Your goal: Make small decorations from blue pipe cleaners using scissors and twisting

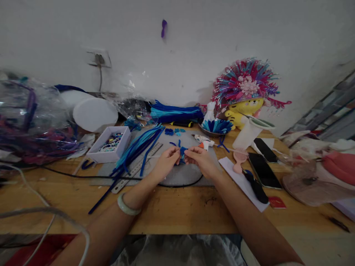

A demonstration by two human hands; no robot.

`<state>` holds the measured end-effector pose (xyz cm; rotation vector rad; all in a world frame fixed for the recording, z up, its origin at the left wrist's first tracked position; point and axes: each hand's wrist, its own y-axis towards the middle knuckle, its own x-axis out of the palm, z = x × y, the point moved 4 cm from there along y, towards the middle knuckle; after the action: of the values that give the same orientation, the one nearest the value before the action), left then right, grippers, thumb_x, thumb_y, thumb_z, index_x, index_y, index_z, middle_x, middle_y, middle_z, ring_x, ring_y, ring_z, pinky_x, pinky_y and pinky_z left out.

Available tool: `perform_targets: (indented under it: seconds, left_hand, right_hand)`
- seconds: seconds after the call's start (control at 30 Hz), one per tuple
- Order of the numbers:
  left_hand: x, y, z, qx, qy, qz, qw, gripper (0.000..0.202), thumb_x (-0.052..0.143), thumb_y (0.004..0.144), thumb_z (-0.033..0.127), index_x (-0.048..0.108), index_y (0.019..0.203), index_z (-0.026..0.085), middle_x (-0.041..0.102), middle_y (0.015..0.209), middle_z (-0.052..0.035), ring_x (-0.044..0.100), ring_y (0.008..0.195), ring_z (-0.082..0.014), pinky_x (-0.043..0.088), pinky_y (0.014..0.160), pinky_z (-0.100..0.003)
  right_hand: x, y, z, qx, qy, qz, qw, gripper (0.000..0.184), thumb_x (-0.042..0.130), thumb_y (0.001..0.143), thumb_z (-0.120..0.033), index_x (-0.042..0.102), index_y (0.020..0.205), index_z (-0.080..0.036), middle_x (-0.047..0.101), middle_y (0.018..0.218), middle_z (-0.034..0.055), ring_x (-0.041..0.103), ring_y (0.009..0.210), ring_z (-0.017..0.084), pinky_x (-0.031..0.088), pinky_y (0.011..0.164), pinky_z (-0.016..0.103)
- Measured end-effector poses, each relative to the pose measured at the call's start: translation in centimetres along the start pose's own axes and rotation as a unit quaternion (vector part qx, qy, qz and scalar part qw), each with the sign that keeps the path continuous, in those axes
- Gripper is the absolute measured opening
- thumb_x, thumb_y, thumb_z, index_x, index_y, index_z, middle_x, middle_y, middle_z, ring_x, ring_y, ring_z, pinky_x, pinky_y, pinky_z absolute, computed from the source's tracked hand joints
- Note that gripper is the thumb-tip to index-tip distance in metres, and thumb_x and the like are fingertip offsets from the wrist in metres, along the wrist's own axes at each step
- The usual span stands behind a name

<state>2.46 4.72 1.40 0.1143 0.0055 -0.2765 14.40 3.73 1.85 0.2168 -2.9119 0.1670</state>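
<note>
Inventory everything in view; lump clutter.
Blue piece: 1, blue, centre
Mat: 1, grey, centre
Fuzzy strips: many, blue/turquoise, on mat and behind
Ruler: 1, pale, mat's left
Bead box: 1, white, left
Discs: 2, white, back left
Glue gun: 1, white/orange, mat's right
Bowl: 1, grey, back right
Headdress: 1, multicoloured, back right
Plush: 1, yellow, under headdress
Hairbrush: 1, pink, right
Phones: 2, black, right
Table: 1, wood-coloured, beneath
Other clutter: uncounted, mixed, both sides
Left hand: 1, at blue piece
Right hand: 1, at blue piece

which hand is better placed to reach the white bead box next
Probably the left hand: the white bead box stands on its side, farther from the right hand. Both hands' fingers are busy at a small blue piece.
</note>
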Motion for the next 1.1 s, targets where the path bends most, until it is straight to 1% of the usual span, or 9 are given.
perform_targets:
  seconds: [0.2,0.4,0.57,0.67,0.73,0.8,0.87,0.97,1.1]
  left_hand:
    - [0.0,0.1,-0.6,-0.030,-0.049,0.007,0.998,0.024,0.047,0.074,0.037,0.045,0.062,0.017,0.043,0.049,0.0055,0.037,0.048,-0.0077,0.028,0.051,-0.023]
    - [0.6,-0.2,-0.6,-0.032,-0.095,-0.057,0.993,0.026,0.051,0.072,0.038,0.043,0.061,0.016,0.040,0.051,0.0056,0.036,0.048,-0.0073,0.028,0.051,-0.023]
    - [0.1,-0.1,0.4,-0.001,0.016,-0.142,0.990,0.027,0.046,0.076,0.038,0.041,0.061,0.017,0.039,0.052,0.0058,0.034,0.049,-0.0072,0.026,0.050,-0.022]
    - [-0.4,-0.2,0.9,0.013,0.098,-0.230,0.968,0.025,0.047,0.076,0.037,0.042,0.061,0.017,0.037,0.053,0.0062,0.032,0.048,-0.0071,0.025,0.048,-0.022]
    - [-0.6,-0.3,1.1,0.015,0.141,-0.266,0.954,0.024,0.047,0.076,0.035,0.043,0.061,0.017,0.035,0.053,0.0064,0.031,0.048,-0.0072,0.023,0.047,-0.021]
    - [-0.8,-0.3,1.2,0.025,0.174,-0.255,0.951,0.022,0.046,0.076,0.033,0.043,0.061,0.017,0.035,0.053,0.0064,0.031,0.048,-0.0074,0.024,0.047,-0.021]
    - [-0.9,-0.2,1.2,0.036,0.195,-0.224,0.954,0.019,0.045,0.075,0.030,0.043,0.062,0.017,0.035,0.054,0.0062,0.033,0.049,-0.0077,0.025,0.048,-0.021]
    - [-0.6,-0.2,0.9,0.040,0.211,-0.203,0.955,0.014,0.046,0.074,0.028,0.046,0.065,0.017,0.037,0.055,0.0059,0.037,0.051,-0.0082,0.028,0.051,-0.021]
    - [-0.5,0.1,0.7,0.035,0.133,-0.155,0.978,0.012,0.048,0.073,0.028,0.045,0.071,0.017,0.044,0.062,0.0051,0.044,0.054,-0.0081,0.033,0.054,-0.022]
  right_hand:
    - [0.4,-0.2,-0.2,-0.046,-0.085,0.019,0.995,0.018,0.063,0.063,-0.031,0.057,0.059,-0.016,0.054,0.051,-0.0042,0.049,0.049,0.007,0.040,0.052,0.022]
    - [0.6,-0.2,0.4,-0.034,0.004,-0.001,0.999,0.015,0.062,0.063,-0.028,0.053,0.058,-0.017,0.051,0.048,-0.0056,0.044,0.044,0.006,0.034,0.045,0.020]
    - [0.6,-0.4,0.0,0.005,0.033,-0.038,0.999,0.019,0.061,0.061,-0.023,0.048,0.050,-0.015,0.044,0.042,-0.0064,0.035,0.038,0.004,0.023,0.038,0.019]
    - [0.4,-0.6,0.0,0.053,0.000,-0.073,0.996,0.017,0.061,0.059,-0.021,0.048,0.050,-0.015,0.043,0.040,-0.0067,0.034,0.036,0.003,0.019,0.035,0.018]
    - [0.3,-0.6,0.2,0.079,-0.024,-0.105,0.991,0.017,0.063,0.058,-0.021,0.049,0.051,-0.015,0.043,0.040,-0.0069,0.034,0.035,0.003,0.020,0.034,0.018]
    - [0.1,-0.5,0.2,0.080,-0.042,-0.111,0.990,0.016,0.065,0.057,-0.023,0.052,0.054,-0.015,0.048,0.043,-0.0061,0.040,0.037,0.004,0.027,0.036,0.017]
    - [-0.2,-0.3,0.1,0.063,-0.047,-0.086,0.993,0.016,0.067,0.057,-0.026,0.056,0.059,-0.015,0.053,0.047,-0.0045,0.047,0.042,0.006,0.036,0.042,0.018]
    - [-0.4,0.0,0.0,0.045,-0.050,-0.052,0.996,0.018,0.068,0.056,-0.027,0.060,0.066,-0.015,0.057,0.052,-0.0031,0.051,0.048,0.007,0.041,0.048,0.020]
    - [-0.5,0.2,-0.1,0.015,-0.064,-0.035,0.997,0.018,0.069,0.055,-0.029,0.061,0.063,-0.015,0.057,0.052,-0.0030,0.052,0.047,0.007,0.042,0.049,0.021]
